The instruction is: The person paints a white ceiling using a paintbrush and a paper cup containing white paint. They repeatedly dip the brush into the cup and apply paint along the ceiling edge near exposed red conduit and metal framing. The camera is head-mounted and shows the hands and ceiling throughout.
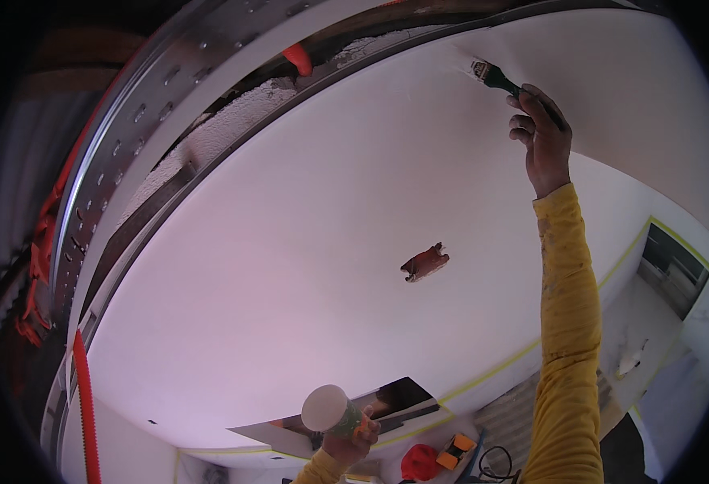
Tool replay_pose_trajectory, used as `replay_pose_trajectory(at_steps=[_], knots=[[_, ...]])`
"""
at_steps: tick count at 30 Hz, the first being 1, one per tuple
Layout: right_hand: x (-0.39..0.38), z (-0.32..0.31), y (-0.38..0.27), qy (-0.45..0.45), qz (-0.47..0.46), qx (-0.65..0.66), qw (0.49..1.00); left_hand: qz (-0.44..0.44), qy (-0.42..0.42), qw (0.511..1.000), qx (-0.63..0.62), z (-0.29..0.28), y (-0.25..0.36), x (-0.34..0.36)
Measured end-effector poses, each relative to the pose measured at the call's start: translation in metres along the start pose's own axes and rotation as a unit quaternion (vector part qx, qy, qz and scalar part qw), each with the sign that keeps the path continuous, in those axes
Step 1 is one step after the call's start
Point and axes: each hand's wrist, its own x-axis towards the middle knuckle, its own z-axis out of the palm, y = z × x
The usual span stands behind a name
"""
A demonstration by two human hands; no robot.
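My right hand [544,133] is raised high, its fingers closed around the dark green handle of a paintbrush [495,78]. The bristles rest against the white wall [306,242] close to its upper edge, where a paler smear shows beside them. Low in the view, my left hand [350,444] is wrapped round a paper cup [324,408] with a pale opening and a green, patterned side. What the cup contains cannot be made out. Yellow sleeves cover both of my forearms.
A perforated metal cable tray [140,113] curves along the upper left, with red corrugated conduit [88,411] below. A recessed electrical box [425,263] breaks the wall. Yellow tape [491,373] runs along the wall's lower edge. A red object [420,462] and an orange-black item [455,452] lie below.
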Motion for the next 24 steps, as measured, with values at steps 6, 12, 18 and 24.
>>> replay_pose_trajectory(at_steps=[6, 12, 18, 24], knots=[[-0.021, 0.025, 0.003, 0.054, -0.127, -0.188, 0.972, 0.025, -0.006, 0.995, -0.097, -0.046, 0.027, -0.043], [-0.079, 0.064, 0.004, -0.130, -0.101, -0.279, 0.946, 0.020, 0.032, 0.996, -0.077, -0.104, 0.081, -0.066], [-0.036, 0.039, 0.006, 0.072, -0.206, -0.288, 0.932, -0.012, 0.075, 0.898, -0.433, -0.147, 0.120, -0.086], [-0.009, 0.045, 0.002, 0.023, -0.233, -0.369, 0.900, 0.009, 0.083, 0.849, -0.522, -0.130, 0.112, -0.100]])
